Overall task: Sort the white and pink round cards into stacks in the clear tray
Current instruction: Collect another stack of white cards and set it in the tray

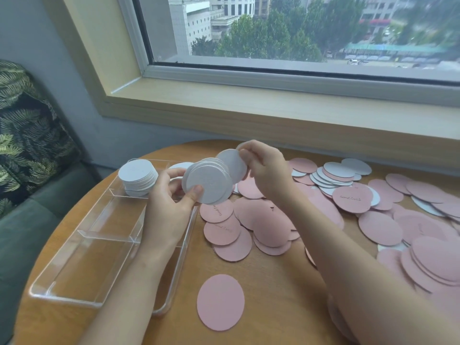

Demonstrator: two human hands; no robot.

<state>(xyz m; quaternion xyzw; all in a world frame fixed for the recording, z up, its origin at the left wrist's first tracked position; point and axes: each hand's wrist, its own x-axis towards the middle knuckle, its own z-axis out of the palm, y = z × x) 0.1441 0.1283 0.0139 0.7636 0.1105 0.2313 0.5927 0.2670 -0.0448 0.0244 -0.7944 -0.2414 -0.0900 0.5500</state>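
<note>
Fingertips (242, 155) of my right hand (263, 170) pinch one white card (234, 163) by its upper edge — it sits just behind the fanned white bundle (206, 181) my left hand (171, 195) grips. From the head view, the clear tray (82, 247) lies left; its far compartment holds the white stack (138, 176).

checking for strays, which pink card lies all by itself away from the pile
The pink card nearest the camera, beside the clear tray. It touches no other card; the rest overlap.
</note>
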